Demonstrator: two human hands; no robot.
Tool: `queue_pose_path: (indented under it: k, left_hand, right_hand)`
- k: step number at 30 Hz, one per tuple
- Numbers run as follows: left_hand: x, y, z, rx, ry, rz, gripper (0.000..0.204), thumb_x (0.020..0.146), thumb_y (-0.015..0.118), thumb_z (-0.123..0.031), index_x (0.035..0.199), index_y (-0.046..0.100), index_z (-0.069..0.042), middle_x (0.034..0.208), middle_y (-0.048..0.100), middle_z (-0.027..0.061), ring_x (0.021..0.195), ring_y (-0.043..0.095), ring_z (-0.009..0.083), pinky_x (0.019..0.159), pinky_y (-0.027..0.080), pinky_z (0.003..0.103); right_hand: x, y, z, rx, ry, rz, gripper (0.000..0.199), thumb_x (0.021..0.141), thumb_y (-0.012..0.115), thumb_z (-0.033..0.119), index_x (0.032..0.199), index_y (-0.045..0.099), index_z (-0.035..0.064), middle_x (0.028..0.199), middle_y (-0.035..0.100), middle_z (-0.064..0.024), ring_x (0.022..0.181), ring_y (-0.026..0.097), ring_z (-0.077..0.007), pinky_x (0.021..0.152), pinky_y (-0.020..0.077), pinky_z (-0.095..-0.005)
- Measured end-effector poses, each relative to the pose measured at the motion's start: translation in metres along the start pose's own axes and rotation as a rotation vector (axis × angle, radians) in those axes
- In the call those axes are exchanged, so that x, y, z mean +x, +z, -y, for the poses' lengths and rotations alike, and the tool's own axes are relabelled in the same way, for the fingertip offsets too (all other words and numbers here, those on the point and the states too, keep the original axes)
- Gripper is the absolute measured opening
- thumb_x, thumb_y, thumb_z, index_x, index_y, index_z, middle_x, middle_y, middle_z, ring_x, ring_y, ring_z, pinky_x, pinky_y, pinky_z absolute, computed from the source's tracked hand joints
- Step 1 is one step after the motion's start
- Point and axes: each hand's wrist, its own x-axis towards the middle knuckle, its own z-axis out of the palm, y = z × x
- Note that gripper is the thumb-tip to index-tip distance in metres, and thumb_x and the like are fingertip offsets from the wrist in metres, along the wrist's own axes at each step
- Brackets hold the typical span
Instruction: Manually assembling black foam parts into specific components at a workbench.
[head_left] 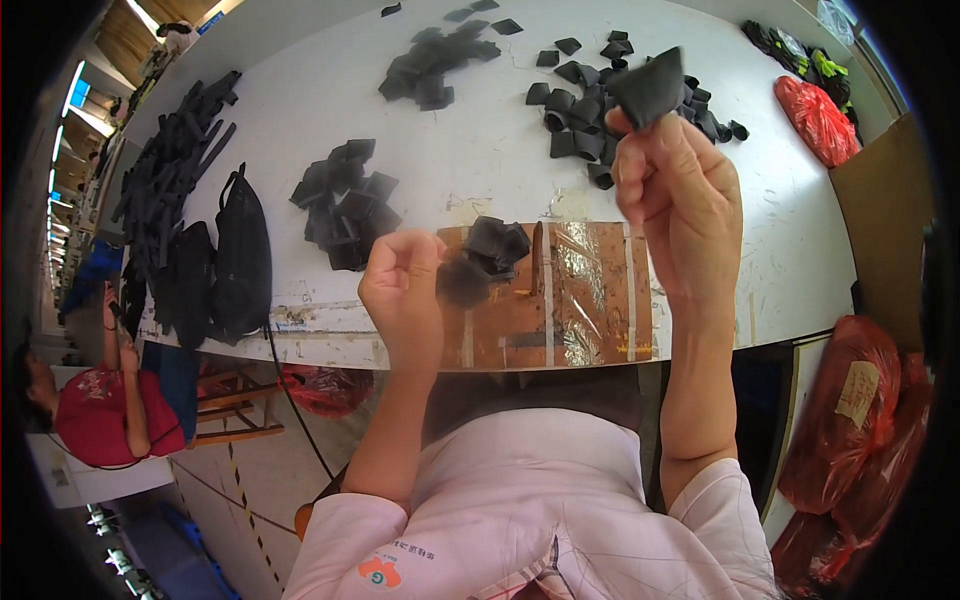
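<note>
Raised over the right part of the table, my right hand pinches a folded black fabric piece between thumb and fingers. My left hand is closed at the left edge of a brown taped board, its fingertips on a thin, sheer dark fabric piece. Just beside that hand, a small stack of black fabric pieces lies on the board. Beyond my right hand spreads a pile of black looped pieces, partly hidden by the held one.
Flat dark pieces and sheer ones lie in heaps on the white table. Black strips and a black mesh pouch are at the left. Red plastic bags stand at the right. A person in red sits at the left.
</note>
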Motion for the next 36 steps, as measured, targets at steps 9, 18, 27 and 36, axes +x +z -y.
queue_pose_path:
  k: [9, 18, 27, 36]
  left_hand:
    - [-0.021, -0.04, 0.065, 1.105, 0.196, 0.06, 0.017, 0.069, 0.062, -0.007, 0.083, 0.055, 0.0, 0.087, 0.054, 0.0113, 0.088, 0.051, 0.0296, 0.075, 0.042, 0.037]
    - [-0.008, -0.052, 0.025, 0.77, -0.062, 0.088, 0.005, 0.077, 0.051, 0.001, 0.08, 0.055, 0.001, 0.09, 0.057, 0.0097, 0.085, 0.055, 0.0196, 0.072, 0.043, 0.029]
    - [-0.039, -0.009, -0.011, 0.091, -0.299, 0.017, 0.01, 0.08, 0.058, -0.005, 0.087, 0.055, 0.001, 0.085, 0.055, 0.0045, 0.073, 0.05, 0.0075, 0.065, 0.04, 0.018]
    - [-0.054, 0.004, -0.017, -0.06, -0.455, 0.095, 0.01, 0.079, 0.061, -0.006, 0.085, 0.056, 0.0, 0.076, 0.057, 0.0003, 0.067, 0.051, 0.0042, 0.06, 0.041, 0.017]
  right_hand:
    - [-0.085, -0.012, -0.072, -0.398, 0.32, 0.005, 0.025, 0.089, 0.05, 0.022, 0.082, 0.061, 0.0007, 0.056, 0.049, 0.0025, 0.049, 0.04, -0.0028, 0.043, 0.0297, -0.0164]
    - [-0.094, 0.014, -0.084, -0.831, -0.046, 0.266, 0.016, 0.075, 0.063, 0.016, 0.083, 0.06, 0.0025, 0.069, 0.056, -0.0093, 0.059, 0.056, -0.0282, 0.056, 0.0461, -0.0358]
    - [-0.092, 0.025, -0.081, -0.936, -0.322, 0.227, 0.019, 0.063, 0.069, 0.009, 0.067, 0.051, 0.0045, 0.063, 0.045, -0.006, 0.057, 0.05, -0.0231, 0.045, 0.0401, -0.0338]
    - [-0.097, 0.018, -0.079, -1.286, -0.546, 0.214, 0.018, 0.057, 0.063, 0.01, 0.061, 0.045, 0.0071, 0.062, 0.04, -0.0049, 0.057, 0.046, -0.0196, 0.043, 0.0388, -0.0301]
